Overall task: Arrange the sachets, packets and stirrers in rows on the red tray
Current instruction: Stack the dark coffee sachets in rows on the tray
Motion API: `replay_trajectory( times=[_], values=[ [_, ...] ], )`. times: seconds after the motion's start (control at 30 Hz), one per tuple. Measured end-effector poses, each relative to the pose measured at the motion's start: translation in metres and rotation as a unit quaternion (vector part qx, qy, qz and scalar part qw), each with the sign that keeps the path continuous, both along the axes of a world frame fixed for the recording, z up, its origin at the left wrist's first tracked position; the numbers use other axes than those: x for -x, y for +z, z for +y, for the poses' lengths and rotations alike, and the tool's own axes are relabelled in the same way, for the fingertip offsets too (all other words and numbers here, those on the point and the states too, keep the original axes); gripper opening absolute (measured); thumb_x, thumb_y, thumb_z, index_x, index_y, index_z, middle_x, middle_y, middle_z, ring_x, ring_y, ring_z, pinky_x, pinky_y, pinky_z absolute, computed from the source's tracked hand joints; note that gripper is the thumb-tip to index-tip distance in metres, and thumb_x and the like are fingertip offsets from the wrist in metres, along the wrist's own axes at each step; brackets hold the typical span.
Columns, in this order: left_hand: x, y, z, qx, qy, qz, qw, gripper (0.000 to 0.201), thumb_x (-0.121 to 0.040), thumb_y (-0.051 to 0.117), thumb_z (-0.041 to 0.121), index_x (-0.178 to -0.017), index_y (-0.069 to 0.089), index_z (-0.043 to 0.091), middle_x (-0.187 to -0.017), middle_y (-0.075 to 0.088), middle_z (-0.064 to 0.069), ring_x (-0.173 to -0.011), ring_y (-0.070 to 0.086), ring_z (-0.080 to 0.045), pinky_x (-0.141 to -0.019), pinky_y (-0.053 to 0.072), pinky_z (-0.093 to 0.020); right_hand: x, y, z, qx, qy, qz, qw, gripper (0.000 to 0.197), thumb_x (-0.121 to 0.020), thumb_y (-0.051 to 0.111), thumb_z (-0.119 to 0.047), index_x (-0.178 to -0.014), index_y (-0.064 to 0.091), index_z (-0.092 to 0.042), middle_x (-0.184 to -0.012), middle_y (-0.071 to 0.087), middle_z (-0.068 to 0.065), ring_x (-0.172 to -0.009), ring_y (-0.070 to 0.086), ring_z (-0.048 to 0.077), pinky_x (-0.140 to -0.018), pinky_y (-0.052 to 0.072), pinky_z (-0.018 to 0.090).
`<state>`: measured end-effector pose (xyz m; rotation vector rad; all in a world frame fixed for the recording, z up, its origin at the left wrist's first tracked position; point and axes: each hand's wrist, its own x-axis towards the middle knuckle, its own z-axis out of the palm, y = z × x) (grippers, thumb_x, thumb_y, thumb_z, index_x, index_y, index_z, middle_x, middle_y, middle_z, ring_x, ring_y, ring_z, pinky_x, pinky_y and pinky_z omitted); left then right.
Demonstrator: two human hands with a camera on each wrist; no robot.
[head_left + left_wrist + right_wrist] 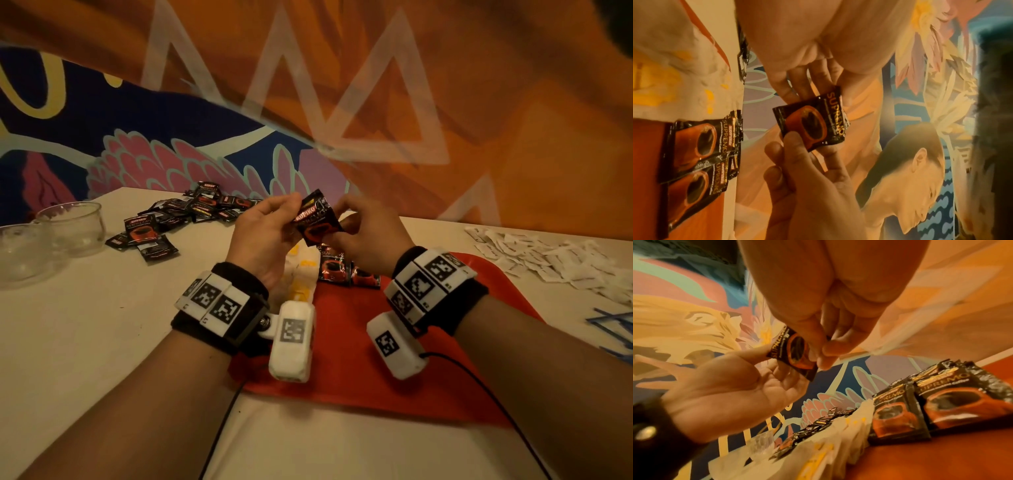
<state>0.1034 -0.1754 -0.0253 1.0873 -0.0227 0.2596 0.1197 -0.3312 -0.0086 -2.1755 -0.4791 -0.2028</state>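
Coffee sachet (317, 219), black with a red cup print: held in the air at the centre of the head view, above the far edge of the red tray, between both hands.

Left hand (265, 236): fingers curled, thumb and fingertips pinching the sachet's left edge.

Right hand (364, 233): fingers curled, pinching the sachet's right edge and lower corner.

Red tray (342, 342): on the counter (85, 342), lower centre of the head view, partly hidden by the wrists.

Two coffee sachets (347, 270): lying side by side, touching, at the far edge of the tray, just below the hands.

White packets with yellow print (301, 274): a loose overlapping row at the tray's far left corner, beside the two sachets; how many, I cannot tell.

Heap of black coffee sachets (178, 216): unsorted on the counter, left of centre of the head view, well apart from the tray.

Two glass bowls (51, 236): left edge of the head view, side by side, near the heap.

Heap of white sachets (548, 260): right of the head view, beside the tray's right edge.

Blue sticks (613, 325): right edge of the head view, cut off by the frame.
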Motion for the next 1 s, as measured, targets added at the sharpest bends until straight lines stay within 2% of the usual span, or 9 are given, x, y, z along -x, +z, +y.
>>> replay_trajectory(
  times=[0.1, 0.2, 0.37, 0.43, 0.53, 0.63, 0.73, 0.83, 1.0],
  values=[
    [-0.003, -0.002, 0.000, -0.050, 0.038, -0.001, 0.998, 0.003, -0.096, 0.063, 0.012, -0.097, 0.065, 0.013, -0.092, 0.070, -0.006, -0.083, 0.070, -0.017, -0.066, 0.056, -0.024, -0.001, -0.002, -0.002, 0.046, 0.012, -0.018, 0.999, 0.018, -0.084, 0.076, -0.010, -0.089, 0.063, -0.021, -0.084, 0.073, -0.003, -0.058, 0.064, -0.005, -0.050, 0.042, 0.006],
    [-0.004, -0.004, 0.000, -0.083, 0.061, -0.009, 0.995, 0.004, -0.095, 0.065, 0.013, -0.098, 0.063, 0.014, -0.084, 0.072, -0.004, -0.078, 0.071, -0.017, -0.062, 0.056, -0.026, 0.000, -0.002, -0.003, 0.060, 0.021, -0.034, 0.997, 0.016, -0.079, 0.081, -0.024, -0.093, 0.072, -0.023, -0.089, 0.073, -0.007, -0.079, 0.068, 0.005, -0.068, 0.052, 0.017],
    [0.000, -0.004, -0.004, -0.034, 0.035, 0.029, 0.998, 0.011, -0.097, 0.062, 0.013, -0.107, 0.061, 0.011, -0.089, 0.069, -0.005, -0.070, 0.071, -0.015, -0.056, 0.055, -0.025, -0.001, 0.004, -0.005, 0.077, 0.014, -0.044, 0.996, 0.016, -0.077, 0.083, -0.026, -0.093, 0.079, -0.026, -0.072, 0.064, -0.020, -0.067, 0.056, -0.004, -0.055, 0.037, 0.004],
    [0.000, -0.004, -0.004, -0.031, 0.036, 0.034, 0.998, 0.014, -0.097, 0.062, 0.013, -0.110, 0.061, 0.010, -0.091, 0.069, -0.006, -0.069, 0.071, -0.015, -0.055, 0.055, -0.026, -0.002, 0.005, -0.003, 0.074, 0.027, -0.040, 0.996, 0.017, -0.077, 0.083, -0.024, -0.094, 0.080, -0.023, -0.076, 0.070, -0.016, -0.065, 0.058, -0.007, -0.056, 0.038, 0.004],
    [-0.004, -0.004, -0.003, -0.086, 0.083, 0.030, 0.992, 0.014, -0.096, 0.064, 0.018, -0.108, 0.062, 0.012, -0.101, 0.070, -0.007, -0.085, 0.071, -0.019, -0.067, 0.057, -0.030, -0.003, 0.003, -0.004, 0.095, 0.030, -0.010, 0.995, 0.011, -0.081, 0.080, -0.025, -0.091, 0.079, -0.022, -0.078, 0.074, -0.008, -0.066, 0.065, 0.001, -0.059, 0.046, 0.014],
    [-0.007, -0.004, -0.003, -0.117, 0.109, 0.035, 0.986, 0.017, -0.097, 0.061, 0.032, -0.107, 0.062, 0.018, -0.104, 0.068, -0.001, -0.092, 0.065, -0.019, -0.079, 0.054, -0.037, -0.010, 0.000, -0.013, 0.126, 0.013, 0.043, 0.991, 0.009, -0.088, 0.073, -0.027, -0.080, 0.076, -0.024, -0.068, 0.069, -0.003, -0.058, 0.057, 0.006, -0.059, 0.044, 0.025],
    [-0.009, -0.003, 0.003, -0.088, 0.110, 0.070, 0.988, 0.016, -0.099, 0.058, 0.037, -0.106, 0.060, 0.022, -0.103, 0.062, 0.004, -0.094, 0.058, -0.016, -0.082, 0.051, -0.037, -0.020, -0.007, -0.024, 0.109, -0.031, 0.120, 0.986, 0.013, -0.088, 0.073, -0.023, -0.083, 0.077, -0.013, -0.064, 0.066, 0.002, -0.061, 0.057, 0.013, -0.064, 0.047, 0.032],
    [-0.011, -0.003, 0.006, -0.067, 0.106, 0.088, 0.988, 0.011, -0.099, 0.058, 0.034, -0.103, 0.059, 0.024, -0.104, 0.060, 0.003, -0.094, 0.056, -0.016, -0.083, 0.052, -0.039, -0.027, -0.019, -0.031, 0.082, -0.061, 0.175, 0.979, 0.013, -0.084, 0.077, -0.015, -0.073, 0.071, -0.010, -0.056, 0.066, 0.000, -0.061, 0.061, 0.015, -0.063, 0.051, 0.030],
    [-0.011, -0.003, 0.006, -0.059, 0.102, 0.096, 0.988, 0.007, -0.097, 0.060, 0.030, -0.100, 0.059, 0.024, -0.101, 0.060, 0.003, -0.092, 0.056, -0.016, -0.093, 0.053, -0.045, -0.026, -0.030, -0.030, 0.083, -0.073, 0.253, 0.961, 0.016, -0.084, 0.076, -0.008, -0.076, 0.062, -0.010, -0.061, 0.068, 0.004, -0.061, 0.063, 0.014, -0.061, 0.051, 0.026]
  ],
)
